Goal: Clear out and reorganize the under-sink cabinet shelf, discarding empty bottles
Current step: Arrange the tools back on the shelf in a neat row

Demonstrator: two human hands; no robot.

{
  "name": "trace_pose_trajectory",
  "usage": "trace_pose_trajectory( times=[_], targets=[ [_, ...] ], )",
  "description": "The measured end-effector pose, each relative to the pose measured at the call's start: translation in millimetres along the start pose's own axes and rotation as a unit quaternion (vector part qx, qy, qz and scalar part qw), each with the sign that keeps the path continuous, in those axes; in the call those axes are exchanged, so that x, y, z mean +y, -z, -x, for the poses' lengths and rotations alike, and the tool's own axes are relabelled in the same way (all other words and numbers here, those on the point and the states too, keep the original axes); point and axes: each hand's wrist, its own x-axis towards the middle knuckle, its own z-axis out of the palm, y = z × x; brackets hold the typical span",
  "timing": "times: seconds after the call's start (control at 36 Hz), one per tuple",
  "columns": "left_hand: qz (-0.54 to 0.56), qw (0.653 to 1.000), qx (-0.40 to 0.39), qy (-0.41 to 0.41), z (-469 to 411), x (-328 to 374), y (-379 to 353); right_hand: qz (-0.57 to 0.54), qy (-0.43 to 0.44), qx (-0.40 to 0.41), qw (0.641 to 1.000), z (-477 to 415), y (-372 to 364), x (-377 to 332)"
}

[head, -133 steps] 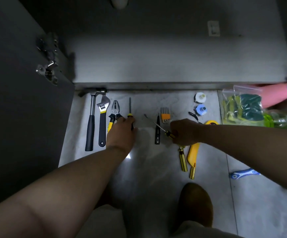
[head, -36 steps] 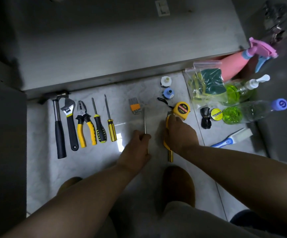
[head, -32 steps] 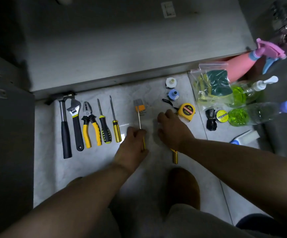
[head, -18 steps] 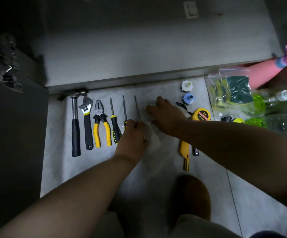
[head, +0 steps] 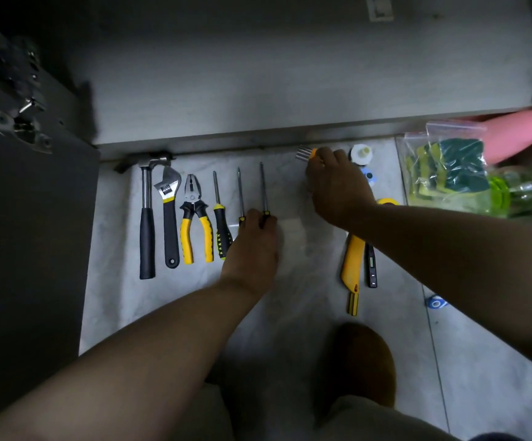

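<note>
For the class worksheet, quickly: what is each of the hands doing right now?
Left hand: closed around the handle of the rightmost screwdriver.
Right hand: closed, pinching the hex key set.
</note>
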Motion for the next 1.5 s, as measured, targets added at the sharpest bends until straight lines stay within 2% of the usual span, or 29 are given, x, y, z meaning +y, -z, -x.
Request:
trace_pose_trajectory(
  times=[0.06,0.14,0.28,0.33,0.44,0.64,0.83,0.94,1.08,1.14,1.19,1.31,1.39,1.5],
  targets=[
    [-0.004,1.000,-0.002,-0.001,1,-1,1,-0.057,-0.013,0.004,0.998,18,-1,1],
    [-0.004,1.000,-0.002,-0.006,3,-2,1,-0.121,-0.047,-0.034,0.991,56,-5,6],
    [-0.035,0.999,0.012,-0.014,8,-4,2,-0.115,-0.102,-0.138,0.978,116,-17,15],
    [-0.072,0.997,0.018,-0.026,9,-6,2,-0.123,-0.120,-0.156,0.973,132,-20,15],
    [-0.138,0.989,0.039,-0.038,12,-12,0,-0.152,-0.127,-0.143,0.970,143,-23,6],
    [-0.187,0.977,0.053,-0.087,20,-24,-5,-0.197,-0.182,-0.142,0.953,140,-31,-6],
    [-0.182,0.972,0.035,-0.143,23,-10,-10,-0.180,-0.158,-0.108,0.965,137,-31,10],
    [-0.162,0.979,0.032,-0.120,25,0,-17,-0.131,-0.137,-0.106,0.976,144,-32,29],
    [-0.138,0.980,0.016,-0.142,28,11,-24,-0.137,-0.139,-0.024,0.980,165,-33,40],
    [-0.125,0.981,0.006,-0.148,29,16,-27,-0.141,-0.192,-0.039,0.970,173,-36,40],
    [-0.113,0.982,0.000,-0.151,30,21,-29,-0.106,-0.238,-0.091,0.961,181,-40,38],
    [-0.091,0.982,-0.015,-0.165,32,25,-36,-0.068,-0.257,-0.134,0.955,190,-48,33],
    [-0.080,0.980,-0.054,-0.172,34,24,-43,-0.121,-0.300,-0.159,0.933,187,-48,31],
    [-0.070,0.981,-0.060,-0.170,36,22,-50,-0.255,-0.368,-0.196,0.872,180,-45,29]
  ],
)
